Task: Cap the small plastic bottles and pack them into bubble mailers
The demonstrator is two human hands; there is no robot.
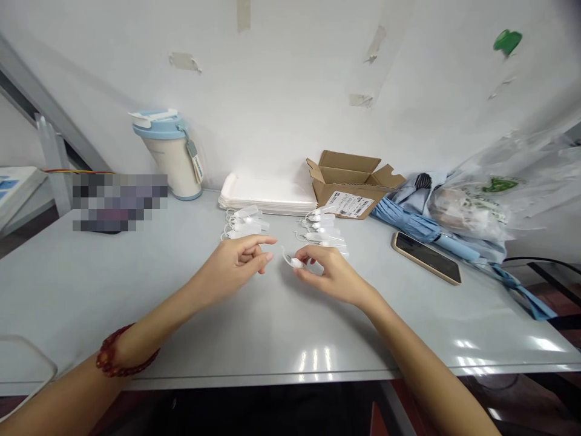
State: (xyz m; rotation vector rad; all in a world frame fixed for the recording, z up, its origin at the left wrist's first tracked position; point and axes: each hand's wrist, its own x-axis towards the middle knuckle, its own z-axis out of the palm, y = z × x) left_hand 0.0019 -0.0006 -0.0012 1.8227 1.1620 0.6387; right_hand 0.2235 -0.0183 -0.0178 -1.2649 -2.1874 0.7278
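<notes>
My right hand (333, 275) pinches a small white plastic piece (296, 263) with a thin, curved, whitish tail between thumb and fingertips, just above the table. Facing it across a narrow gap, my left hand (240, 260) has its index finger stretched out and the thumb apart. Its other fingers are curled, and I see nothing in it. Beyond the left hand lies a group of small whitish translucent tubes (245, 227) with thin looped tails. A similar group of tubes (324, 230) lies behind the right hand, partly hidden by it.
Behind the groups are a stack of white padded sheets or envelopes (267, 192) and an open cardboard box (338, 195). A cream tumbler (175, 163) stands at back left. To the right are a phone (426, 257), a folded blue umbrella (406, 221) and a plastic bag (472, 206).
</notes>
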